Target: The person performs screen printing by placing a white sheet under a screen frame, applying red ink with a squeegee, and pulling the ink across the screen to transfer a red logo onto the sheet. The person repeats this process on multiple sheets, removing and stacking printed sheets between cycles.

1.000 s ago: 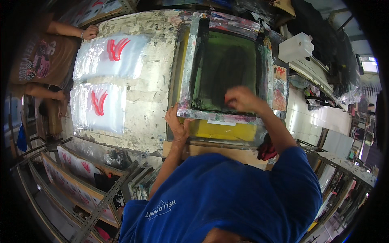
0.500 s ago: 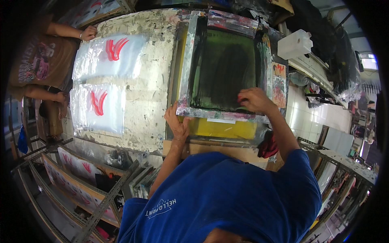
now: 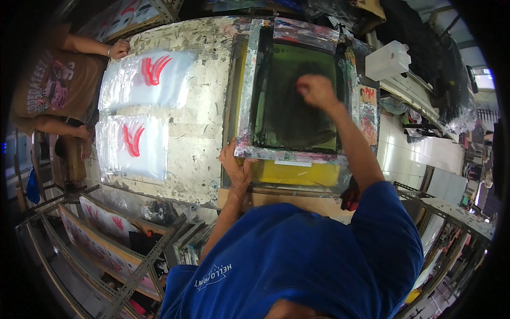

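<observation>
— Right fingers?
— Clenched, motion-blurred. The right hand [image 3: 317,91] grasps a small red item [image 3: 301,86] above the dark mesh [image 3: 281,114]; contact with the mesh cannot be confirmed.
— Left?
— Left hand [image 3: 235,166] laid at the near left corner of the stained frame [image 3: 246,95] around that mesh. Firmness of grip: cannot tell.
— Surroundings?
— Yellow panel [image 3: 292,174] under the frame, showing along its near edge. Further left, two clear sheets [image 3: 122,87] bearing red marks [image 3: 154,71] on the worn table [image 3: 199,138]. White jug [image 3: 387,61] to the far right.
</observation>
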`<state>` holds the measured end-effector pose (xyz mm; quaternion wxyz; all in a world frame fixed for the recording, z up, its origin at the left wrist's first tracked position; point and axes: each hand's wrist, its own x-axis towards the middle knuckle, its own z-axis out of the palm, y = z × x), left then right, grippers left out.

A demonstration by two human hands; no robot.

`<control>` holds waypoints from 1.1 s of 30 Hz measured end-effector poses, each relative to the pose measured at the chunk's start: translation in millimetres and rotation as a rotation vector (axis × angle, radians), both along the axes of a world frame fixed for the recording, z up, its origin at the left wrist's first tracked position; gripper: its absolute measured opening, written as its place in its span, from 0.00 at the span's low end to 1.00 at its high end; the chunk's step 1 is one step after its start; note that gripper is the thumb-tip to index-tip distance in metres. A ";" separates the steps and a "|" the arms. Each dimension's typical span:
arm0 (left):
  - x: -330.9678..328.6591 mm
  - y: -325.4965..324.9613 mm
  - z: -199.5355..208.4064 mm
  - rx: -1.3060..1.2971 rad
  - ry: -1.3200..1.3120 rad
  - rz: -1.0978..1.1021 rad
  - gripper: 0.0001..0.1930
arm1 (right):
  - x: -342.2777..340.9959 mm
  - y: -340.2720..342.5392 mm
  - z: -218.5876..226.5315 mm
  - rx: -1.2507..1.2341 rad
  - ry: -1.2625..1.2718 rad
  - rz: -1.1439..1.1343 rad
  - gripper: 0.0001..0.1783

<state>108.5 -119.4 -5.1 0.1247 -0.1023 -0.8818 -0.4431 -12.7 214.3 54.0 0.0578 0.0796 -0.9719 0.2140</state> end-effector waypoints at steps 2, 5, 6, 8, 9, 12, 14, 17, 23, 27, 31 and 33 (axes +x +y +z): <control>0.2 0.1 0.1 0.010 0.009 -0.012 0.44 | -26.6 31.0 0.3 0.036 0.011 -0.255 0.08; -0.5 1.6 -2.0 0.026 0.022 -0.021 0.43 | -20.6 39.9 -3.2 0.056 -0.084 -0.258 0.09; -0.2 1.1 -2.3 0.029 0.031 -0.015 0.42 | -7.8 29.2 -5.8 0.002 -0.084 -0.116 0.10; 0.7 -1.9 -3.0 0.012 0.009 -0.010 0.43 | 37.3 -7.2 10.7 -0.092 -0.246 0.202 0.10; 0.9 -1.9 -3.2 0.006 -0.003 -0.016 0.43 | 59.9 -19.4 17.3 -0.172 -0.356 0.363 0.10; 2.2 -1.6 -4.3 0.036 -0.001 -0.006 0.43 | 89.7 -30.4 29.2 -0.238 -0.365 0.398 0.09; 1.9 -3.8 -6.9 0.041 -0.005 -0.006 0.43 | 63.1 -5.2 17.0 -0.074 -0.168 0.245 0.07; -0.5 2.0 -3.6 0.055 -0.019 -0.024 0.42 | 7.9 47.9 -3.5 0.022 -0.032 -0.167 0.08; -0.6 -3.7 -10.6 0.054 -0.013 -0.015 0.43 | -13.0 64.8 20.3 0.054 -0.073 -0.333 0.10; -3.5 -5.4 -16.1 0.054 0.028 -0.014 0.37 | 48.3 97.4 57.4 -0.150 0.188 -0.581 0.12; -3.2 -4.6 -24.0 0.159 0.025 -0.024 0.33 | 100.2 139.7 60.3 -0.089 0.270 -0.799 0.11; -4.3 -2.3 -21.8 0.182 0.018 -0.045 0.32 | 129.1 156.5 50.3 -0.102 0.303 -0.859 0.11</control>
